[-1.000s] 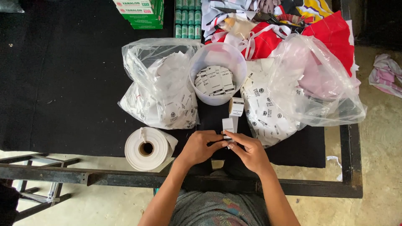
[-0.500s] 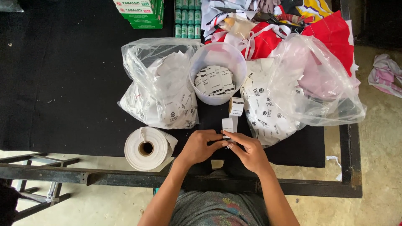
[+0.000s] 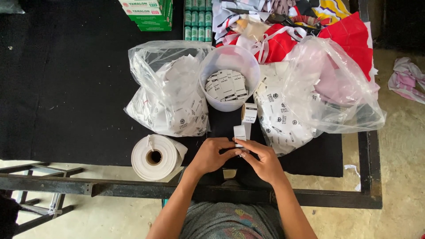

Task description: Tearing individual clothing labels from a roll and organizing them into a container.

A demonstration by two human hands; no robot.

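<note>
Fingers [image 3: 233, 144] of both hands pinched on label strip [image 3: 240, 132]

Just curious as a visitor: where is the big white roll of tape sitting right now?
In the head view, the big white roll lies at the table's near edge, just beside the left hand, below the left plastic bag of labels.

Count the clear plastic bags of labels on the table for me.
2. The left plastic bag sits left of the white tub; the right plastic bag sits right of it. The cloth pile behind may hide more.
</note>
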